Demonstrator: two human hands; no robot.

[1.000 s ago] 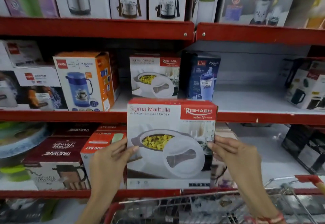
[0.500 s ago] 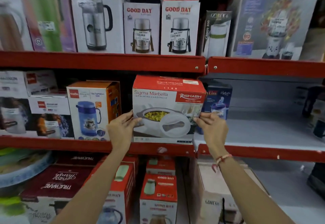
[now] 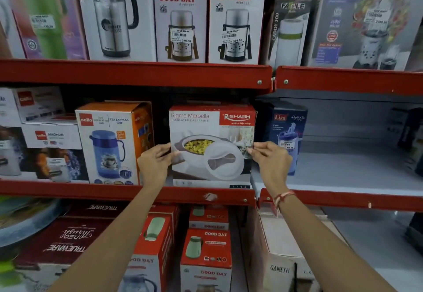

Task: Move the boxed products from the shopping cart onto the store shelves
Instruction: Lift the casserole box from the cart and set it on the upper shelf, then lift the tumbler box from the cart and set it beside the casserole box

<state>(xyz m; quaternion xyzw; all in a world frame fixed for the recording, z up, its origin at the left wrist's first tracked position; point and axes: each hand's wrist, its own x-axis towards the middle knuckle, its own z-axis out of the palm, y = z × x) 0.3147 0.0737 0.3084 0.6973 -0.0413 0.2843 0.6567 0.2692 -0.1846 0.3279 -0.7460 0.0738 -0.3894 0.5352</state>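
Since a moment ago the casserole box [image 3: 211, 146] has gone from being carried up off the cart to sitting on the middle shelf [image 3: 128, 192], pushed further back so its front stands near the shelf lip. It rests upright between the orange jug box [image 3: 112, 143] on its left and the dark blue bottle box [image 3: 288, 136] on its right, near both; whether it touches either I cannot tell.

The left hand [image 3: 154, 162] pinches the box's left front edge and the right hand [image 3: 271, 160] its right front edge, fingers closed on the cardboard at mid-height.

The box looks like stiff printed cardboard, probably light for its bulk (an insulated dish inside, judging by the print), with a slick surface. The vertical side edges seem the sound place to hold, as flat faces could slip.

Its look: red band across the top, white front picturing a casserole with yellow food and its lid set aside.
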